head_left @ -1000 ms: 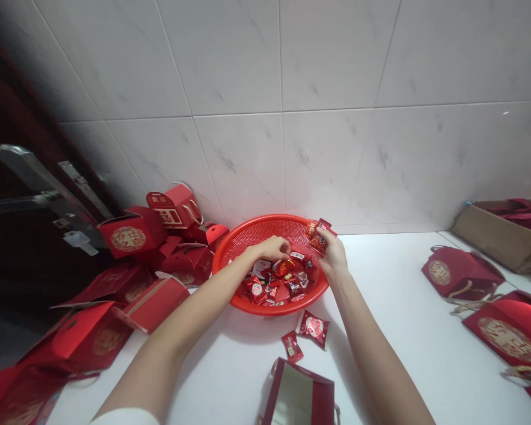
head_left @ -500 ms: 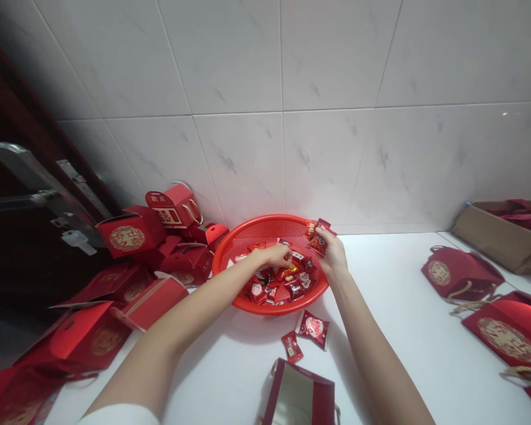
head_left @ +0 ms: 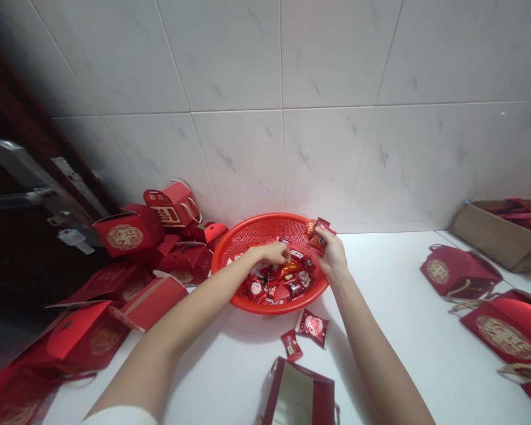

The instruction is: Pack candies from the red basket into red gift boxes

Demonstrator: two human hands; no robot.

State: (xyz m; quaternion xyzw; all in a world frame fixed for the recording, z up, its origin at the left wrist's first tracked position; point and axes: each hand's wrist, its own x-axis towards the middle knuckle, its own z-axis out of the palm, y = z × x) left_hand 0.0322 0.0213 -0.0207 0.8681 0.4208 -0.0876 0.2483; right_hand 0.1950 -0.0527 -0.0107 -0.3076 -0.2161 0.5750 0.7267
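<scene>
A red plastic basket (head_left: pixel 225 260) with mesh sides stands against the tiled wall, several red-wrapped candies (head_left: pixel 294 288) inside it. Over the candies is my left hand (head_left: pixel 276 253), its fingers pressed together; whatever they hold is too small to make out. My right hand (head_left: pixel 334 251), at the basket's right rim, grips several red candy packets (head_left: pixel 317 242). In front of the basket a larger red packet (head_left: pixel 312 328) and a smaller one (head_left: pixel 291 345) lie on the white table. Nearer to me is a dark red box (head_left: pixel 324 396) with a pale panel.
Red gift boxes (head_left: pixel 148 301) are piled at the left, beside a dark door with a metal handle (head_left: pixel 15 162). At the right are more red boxes (head_left: pixel 460 270) with rope handles and a brown carton (head_left: pixel 498 236) holding red items.
The view has shifted very slightly. My left hand has moved a little to the left within the basket, while my right hand still holds its packets in nearly the same place.
</scene>
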